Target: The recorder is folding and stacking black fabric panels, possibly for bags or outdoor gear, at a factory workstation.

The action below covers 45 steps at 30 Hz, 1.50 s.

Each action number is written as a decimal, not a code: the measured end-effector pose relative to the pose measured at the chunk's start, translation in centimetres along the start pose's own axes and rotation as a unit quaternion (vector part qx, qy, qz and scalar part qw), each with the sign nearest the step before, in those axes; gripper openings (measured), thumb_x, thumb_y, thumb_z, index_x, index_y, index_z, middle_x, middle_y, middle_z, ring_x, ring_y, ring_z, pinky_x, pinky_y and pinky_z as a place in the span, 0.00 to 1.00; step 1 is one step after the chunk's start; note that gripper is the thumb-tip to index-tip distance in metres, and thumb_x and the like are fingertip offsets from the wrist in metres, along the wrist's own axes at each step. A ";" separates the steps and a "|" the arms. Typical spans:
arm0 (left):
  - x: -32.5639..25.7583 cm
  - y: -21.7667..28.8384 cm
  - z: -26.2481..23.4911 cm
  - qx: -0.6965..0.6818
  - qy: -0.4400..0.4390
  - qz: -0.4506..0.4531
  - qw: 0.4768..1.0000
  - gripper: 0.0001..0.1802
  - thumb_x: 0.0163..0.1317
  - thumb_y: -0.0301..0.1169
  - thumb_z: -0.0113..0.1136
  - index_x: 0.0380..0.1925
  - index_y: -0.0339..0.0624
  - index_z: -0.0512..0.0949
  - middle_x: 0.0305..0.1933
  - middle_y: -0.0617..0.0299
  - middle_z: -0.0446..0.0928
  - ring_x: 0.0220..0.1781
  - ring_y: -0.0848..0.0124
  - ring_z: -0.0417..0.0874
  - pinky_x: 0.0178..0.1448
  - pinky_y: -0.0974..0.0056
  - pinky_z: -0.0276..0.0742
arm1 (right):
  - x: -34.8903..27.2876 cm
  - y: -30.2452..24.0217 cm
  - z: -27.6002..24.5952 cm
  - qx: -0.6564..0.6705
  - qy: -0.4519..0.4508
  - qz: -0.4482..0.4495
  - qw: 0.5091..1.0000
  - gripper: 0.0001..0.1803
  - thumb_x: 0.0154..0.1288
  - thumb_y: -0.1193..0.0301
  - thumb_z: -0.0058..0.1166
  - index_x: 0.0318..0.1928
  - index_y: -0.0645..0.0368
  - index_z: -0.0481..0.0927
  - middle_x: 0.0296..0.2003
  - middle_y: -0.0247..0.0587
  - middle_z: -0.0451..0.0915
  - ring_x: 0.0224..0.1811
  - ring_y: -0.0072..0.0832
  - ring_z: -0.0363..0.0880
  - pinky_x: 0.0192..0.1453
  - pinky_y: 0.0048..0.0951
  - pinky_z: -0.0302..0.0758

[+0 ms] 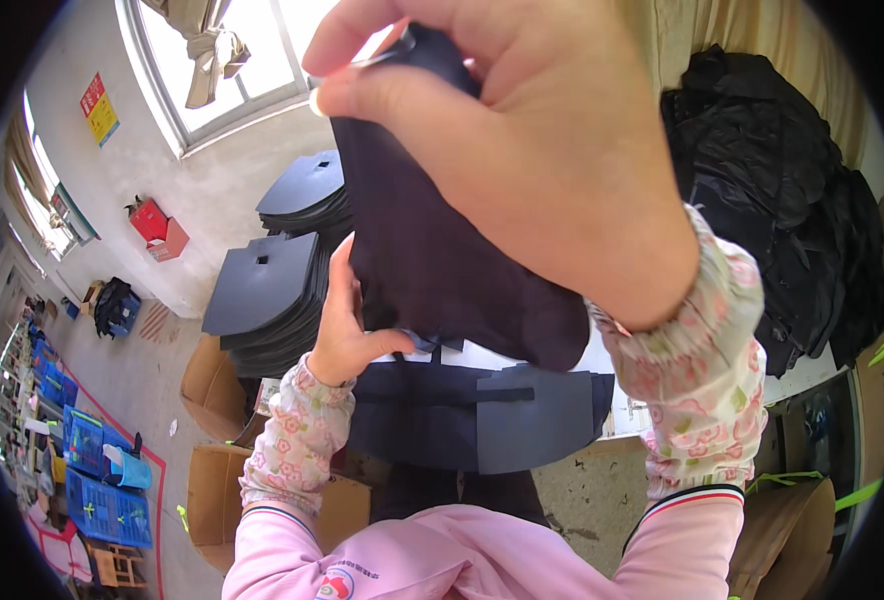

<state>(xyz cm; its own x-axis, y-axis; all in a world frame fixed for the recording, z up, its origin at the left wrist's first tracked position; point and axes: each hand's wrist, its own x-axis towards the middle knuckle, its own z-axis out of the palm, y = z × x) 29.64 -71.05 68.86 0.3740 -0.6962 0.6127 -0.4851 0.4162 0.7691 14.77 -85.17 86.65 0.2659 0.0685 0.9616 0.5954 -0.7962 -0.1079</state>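
My right hand [552, 150] is raised close to the camera, thumb and fingers pinching the upper edge of a black cloth piece [432, 250]. A dark grey stiff edge shows at the pinch. The cloth hangs down from there, toward the table. Lower and to the left, my left hand [340, 325] grips its lower left part, thumb toward the middle; its fingertips are partly behind the cloth. Below both hands, at the table's near edge, lies another black cloth piece [402, 420], with a dark grey stiff panel [532, 425] on its right part.
Stacks of dark grey slotted panels, one nearer [262, 285] and one farther [302, 185], stand at the left. A heap of black cloth goods [762, 200] covers the table's right side. Cardboard boxes [217, 490] stand below on the left, and another [792, 540] on the right.
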 end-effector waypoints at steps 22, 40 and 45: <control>-11.2 -0.9 -14.4 0.164 -0.190 -0.373 0.893 0.10 0.62 0.25 0.63 0.42 0.31 0.80 0.31 0.65 0.80 0.34 0.78 0.76 0.41 0.68 0.74 | -23.5 2.4 -14.0 0.024 0.140 0.524 0.840 0.08 0.65 0.78 0.60 0.45 0.60 0.82 0.37 0.27 0.80 0.38 0.14 0.73 0.49 0.18 0.71; -14.9 -15.9 -9.0 0.509 -0.250 -0.221 0.794 0.12 0.58 0.25 0.61 0.43 0.43 0.82 0.43 0.53 0.82 0.46 0.51 0.83 0.50 0.52 0.79 | -47.3 5.5 -9.8 -0.003 0.060 0.616 0.785 0.11 0.65 0.83 0.55 0.47 0.64 0.78 0.39 0.35 0.83 0.45 0.21 0.82 0.52 0.22 0.76; -14.4 -16.4 -9.1 0.495 -0.252 -0.214 0.804 0.12 0.57 0.24 0.61 0.42 0.43 0.81 0.42 0.53 0.82 0.46 0.51 0.82 0.51 0.53 0.79 | -47.0 5.5 -11.0 -0.045 -0.004 0.618 0.785 0.11 0.64 0.82 0.56 0.47 0.63 0.79 0.40 0.39 0.83 0.44 0.26 0.83 0.52 0.24 0.77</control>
<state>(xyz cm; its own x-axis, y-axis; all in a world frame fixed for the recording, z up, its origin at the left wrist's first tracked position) 39.35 -62.52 49.06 0.4274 -0.9040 -0.0134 -0.8815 -0.4200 0.2158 -2.79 -99.33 43.62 0.6030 -0.7864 0.1337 -0.1772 -0.2954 -0.9388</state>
